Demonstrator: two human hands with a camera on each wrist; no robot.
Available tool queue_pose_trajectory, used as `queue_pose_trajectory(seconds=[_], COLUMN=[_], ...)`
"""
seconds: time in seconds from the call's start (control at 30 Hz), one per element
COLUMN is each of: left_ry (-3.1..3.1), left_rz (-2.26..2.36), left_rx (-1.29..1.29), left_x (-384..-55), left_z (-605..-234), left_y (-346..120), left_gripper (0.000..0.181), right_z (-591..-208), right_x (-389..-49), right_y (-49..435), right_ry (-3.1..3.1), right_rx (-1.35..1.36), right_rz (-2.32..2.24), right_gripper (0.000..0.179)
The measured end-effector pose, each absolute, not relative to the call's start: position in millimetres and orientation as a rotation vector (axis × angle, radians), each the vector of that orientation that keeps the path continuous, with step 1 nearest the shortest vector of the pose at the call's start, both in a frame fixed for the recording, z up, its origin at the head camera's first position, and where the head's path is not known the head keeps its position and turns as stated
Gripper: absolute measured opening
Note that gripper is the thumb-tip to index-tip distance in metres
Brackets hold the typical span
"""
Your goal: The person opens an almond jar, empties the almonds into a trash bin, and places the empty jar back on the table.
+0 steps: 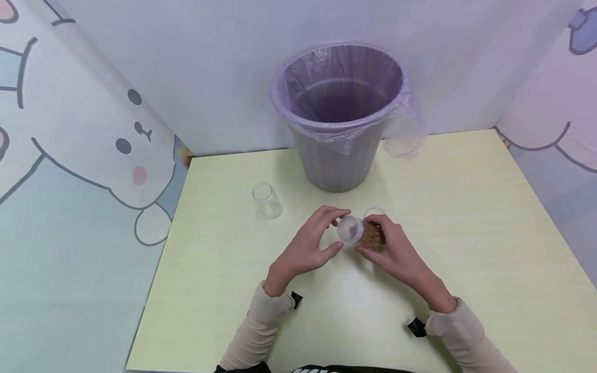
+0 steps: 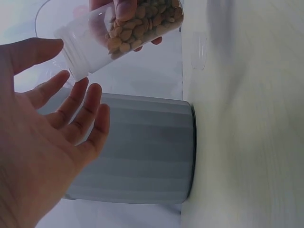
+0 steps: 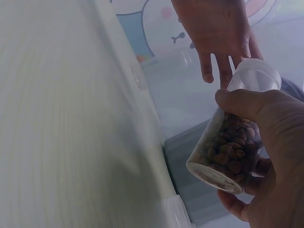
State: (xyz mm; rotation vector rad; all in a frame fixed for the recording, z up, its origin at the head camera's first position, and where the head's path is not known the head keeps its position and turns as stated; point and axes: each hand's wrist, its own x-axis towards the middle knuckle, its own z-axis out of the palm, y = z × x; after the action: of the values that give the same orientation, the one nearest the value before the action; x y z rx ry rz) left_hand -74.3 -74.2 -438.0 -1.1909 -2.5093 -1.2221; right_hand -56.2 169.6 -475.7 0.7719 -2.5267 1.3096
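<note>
As my right hand (image 1: 396,248) grips the jar (image 3: 230,147) of brown pieces, thumb and fingers curled round its body, over the table (image 1: 224,290) before the bin (image 1: 336,150), my left hand (image 1: 305,243) spreads half-open around the jar's top (image 1: 350,229), holding nothing; I can't tell whether it touches. I judge the top to be the work here; I'd grip the body firmly without squeezing, tilt no further, and close the left fingertips evenly round the rim.

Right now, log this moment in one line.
right hand: holds tilted jar of brown pieces; left hand: at jar's top, contact unclear; empty jar: upright on table; bin: beyond
</note>
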Motion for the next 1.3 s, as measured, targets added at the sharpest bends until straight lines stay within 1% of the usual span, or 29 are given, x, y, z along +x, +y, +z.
queue_pose_trajectory(seconds=[0.27,0.7,0.83,1.0,1.07,1.23,1.3], left_ry=[-2.56,-2.685,-2.707,-2.721,-2.697,-2.623,-2.628], left_rz=[-1.213,-1.268,-1.276,-1.199,-1.209,-1.292,-1.271], left_rx=[-1.155,-0.981,-0.957,-0.92,-0.938,-1.137,-1.2], left_x=[-74,-70,-69,-73,-75,-79,-79], left_z=[-442,-452,-453,-451,-449,-443,-442], left_y=[-76,-77,-76,-78,-79,-76,-75], left_gripper=[0.059,0.05,0.044,0.032,0.035,0.058,0.062], right_z=[-479,-480,-481,-482,-483,-487,-489], right_x=[-59,-61,-61,-62,-63,-65,-65], right_y=[172,177,178,179,180,180,179], right_ry=[-2.526,-2.526,-2.528,-2.524,-2.528,-2.551,-2.558], right_rx=[0.771,0.75,0.729,0.73,0.742,0.773,0.787], right_rz=[1.291,1.278,1.284,1.292,1.286,1.251,1.234], right_gripper=[0.071,0.072,0.071,0.07,0.071,0.072,0.071])
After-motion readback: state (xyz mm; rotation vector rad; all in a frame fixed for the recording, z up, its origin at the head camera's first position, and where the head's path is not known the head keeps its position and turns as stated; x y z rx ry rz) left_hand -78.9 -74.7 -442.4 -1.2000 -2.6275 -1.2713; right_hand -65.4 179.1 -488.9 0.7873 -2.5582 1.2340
